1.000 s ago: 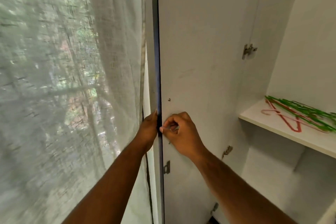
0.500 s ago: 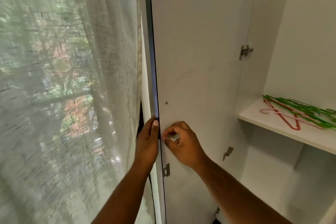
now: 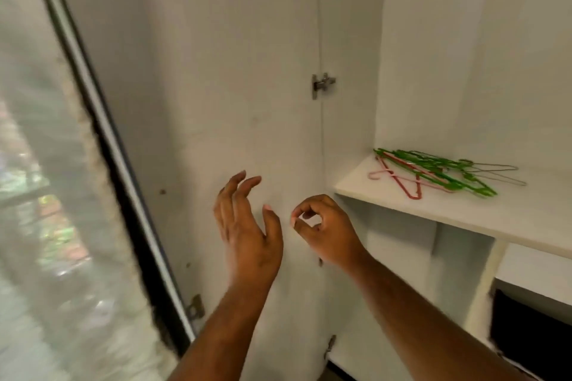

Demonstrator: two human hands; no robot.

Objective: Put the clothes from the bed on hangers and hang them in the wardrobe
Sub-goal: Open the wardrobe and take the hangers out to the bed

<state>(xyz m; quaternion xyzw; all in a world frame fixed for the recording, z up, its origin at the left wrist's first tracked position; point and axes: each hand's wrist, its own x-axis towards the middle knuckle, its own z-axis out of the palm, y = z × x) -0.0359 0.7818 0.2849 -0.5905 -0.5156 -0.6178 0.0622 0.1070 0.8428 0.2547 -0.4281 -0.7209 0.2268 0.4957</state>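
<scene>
Standing at the open wardrobe door (image 3: 232,71), the person holds nothing: the left hand (image 3: 247,226) is spread loosely and the right hand (image 3: 325,226) is curled, thumb and forefinger almost meeting on nothing visible. The hangers (image 3: 433,173), a green, red and pink tangle, lie on the shelf (image 3: 464,216) inside, to the right of the hands, while bed and clothes are out of view. The task looks barely begun: wardrobe opened, every garment yet to be hangered and hung.
</scene>
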